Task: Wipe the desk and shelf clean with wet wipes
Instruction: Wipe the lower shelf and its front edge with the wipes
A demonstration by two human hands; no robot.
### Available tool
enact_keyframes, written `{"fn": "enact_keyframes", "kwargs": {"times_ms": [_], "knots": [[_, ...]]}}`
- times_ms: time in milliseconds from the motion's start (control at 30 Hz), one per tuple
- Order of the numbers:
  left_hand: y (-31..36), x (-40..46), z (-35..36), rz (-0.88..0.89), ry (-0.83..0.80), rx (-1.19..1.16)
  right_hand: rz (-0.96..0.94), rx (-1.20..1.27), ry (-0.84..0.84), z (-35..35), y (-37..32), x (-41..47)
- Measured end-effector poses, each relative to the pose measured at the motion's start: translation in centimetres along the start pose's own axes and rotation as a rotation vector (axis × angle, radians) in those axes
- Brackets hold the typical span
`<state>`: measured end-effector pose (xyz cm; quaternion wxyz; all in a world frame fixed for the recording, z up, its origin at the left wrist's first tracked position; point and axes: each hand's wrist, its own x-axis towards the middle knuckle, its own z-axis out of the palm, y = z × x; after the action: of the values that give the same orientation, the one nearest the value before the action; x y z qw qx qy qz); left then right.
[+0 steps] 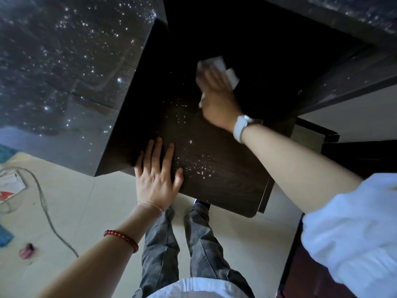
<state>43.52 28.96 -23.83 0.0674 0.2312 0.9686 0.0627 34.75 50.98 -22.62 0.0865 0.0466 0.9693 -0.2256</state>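
A dark wood desk [225, 179] fills the middle of the head view, its near part dotted with pale specks. My right hand [217, 97], with a white watch on the wrist, presses a white wet wipe [224, 68] flat on the far, shadowed part of the desk; the hand is blurred. My left hand [156, 171] lies flat with fingers spread on the desk's near left edge and holds nothing. A dark shelf panel [348, 67] rises at the back right of the desk.
A dark glittery wall [64, 61] stands left of the desk. On the pale floor at left lie a grey cable [45, 203], papers [10, 183] and a small pink object [26, 250]. A dark cabinet [361, 155] sits to the right. My legs stand below the desk edge.
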Motion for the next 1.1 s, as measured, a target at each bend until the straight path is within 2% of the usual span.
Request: {"fn": "enact_keyframes", "kwargs": {"times_ms": [67,100,233,400,567,600,767,833,933,1100], "knots": [[0.0,0.0,0.0,0.005,-0.007,-0.004,-0.154,-0.009,-0.045,0.6,-1.1,-2.3],[0.0,-0.1,-0.1,0.008,-0.008,-0.008,-0.152,-0.018,-0.032,0.7,-1.0,-3.1],[-0.1,0.0,-0.2,0.006,-0.003,-0.023,0.053,-0.035,0.090,0.7,-1.2,-0.9],[-0.3,0.0,-0.6,0.040,-0.014,-0.018,0.057,-0.044,0.116,2.2,-3.9,2.2],[-0.7,0.0,-1.2,0.086,-0.045,-0.042,-0.236,-0.030,0.003,3.2,-5.0,-2.6],[-0.7,-0.1,-1.4,0.096,-0.052,-0.045,-0.248,-0.036,-0.005,3.2,-5.0,-2.9],[-1.2,-0.4,-1.9,0.132,-0.095,-0.043,-0.044,-0.064,0.042,2.8,-5.3,-0.4],[-1.5,-0.9,-2.0,0.134,-0.123,-0.045,-0.022,-0.057,0.070,2.8,-5.4,0.4],[-2.2,-2.5,-2.2,0.141,-0.154,-0.040,-0.128,-0.012,0.059,3.5,-6.5,-1.1],[-4.4,-5.6,-2.7,0.138,-0.183,-0.023,-0.466,-0.189,-0.217,5.8,-8.5,-8.5]]}}
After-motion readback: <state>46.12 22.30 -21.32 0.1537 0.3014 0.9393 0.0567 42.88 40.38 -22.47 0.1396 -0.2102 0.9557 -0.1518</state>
